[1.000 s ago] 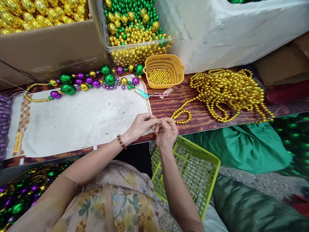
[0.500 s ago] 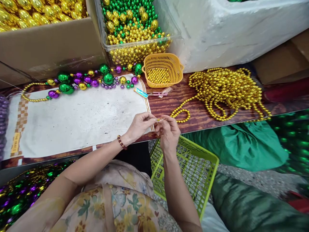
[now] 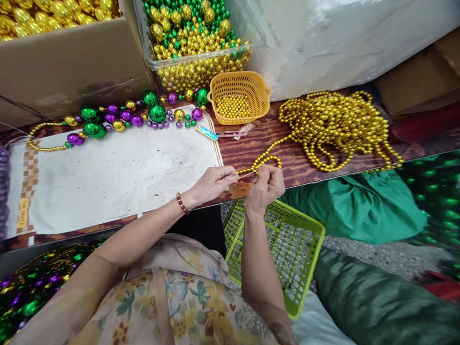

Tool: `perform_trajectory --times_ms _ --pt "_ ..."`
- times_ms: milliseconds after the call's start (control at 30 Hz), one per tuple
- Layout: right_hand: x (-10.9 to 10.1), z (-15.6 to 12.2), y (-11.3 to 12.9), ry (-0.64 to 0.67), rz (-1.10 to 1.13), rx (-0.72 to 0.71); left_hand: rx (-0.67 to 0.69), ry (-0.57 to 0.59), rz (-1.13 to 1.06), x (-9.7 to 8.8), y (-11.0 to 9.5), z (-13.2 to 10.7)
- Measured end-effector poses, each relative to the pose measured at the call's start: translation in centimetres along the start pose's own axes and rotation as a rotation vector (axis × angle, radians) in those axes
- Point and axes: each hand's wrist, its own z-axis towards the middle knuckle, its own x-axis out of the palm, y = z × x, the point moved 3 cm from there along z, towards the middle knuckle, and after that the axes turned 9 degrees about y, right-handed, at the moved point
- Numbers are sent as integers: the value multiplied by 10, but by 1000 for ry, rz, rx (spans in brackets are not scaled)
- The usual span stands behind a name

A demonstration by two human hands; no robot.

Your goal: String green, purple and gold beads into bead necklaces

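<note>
My left hand (image 3: 217, 183), with a brown bead bracelet at the wrist, is closed in a pinch at the table's front edge. My right hand (image 3: 265, 188) is a loose fist just right of it. A thin pale thread (image 3: 247, 175) runs taut between the fingers of both hands; whether a needle is on it I cannot tell. Behind the hands lies the loose end of a gold bead strand (image 3: 269, 158), joined to a heap of gold bead strands (image 3: 334, 127). A necklace of green, purple and gold beads (image 3: 157, 113) lies along the cloth's far edge.
An orange basket (image 3: 257, 86) holds small gold beads. Scissors (image 3: 233, 133) lie before it, near the white cloth (image 3: 89, 182). A clear bin (image 3: 201, 56), cardboard box (image 3: 72, 67) and white foam box (image 3: 323, 57) stand behind. Below the table is a green crate (image 3: 305, 287).
My hands have moved apart, the right one going right and closing into a fist. The thread between them is stretched longer. The gold bead at my left fingertips no longer shows.
</note>
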Motion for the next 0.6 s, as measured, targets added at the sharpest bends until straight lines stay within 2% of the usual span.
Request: perform_trajectory --times_ms 67,167,267,367,400,467,600 --pt "3 8 1 117 114 36 13 -28 -122 -9 -1 -1" --pt "8 22 5 383 248 56 41 -123 -354 -26 -5 -6" --pt "17 24 14 638 134 -104 74 -166 -482 -38 -15 -11" --pt "35 12 25 905 98 -278 101 -198 -509 -43 -29 -15" --pt "41 9 28 943 130 -294 99 -215 -505 -46 -34 -15" --pt "48 6 34 940 163 -303 60 -276 -474 -53 -43 -16" --pt "52 16 51 951 -1 -422 -24 -399 -422 -72 -56 -20"
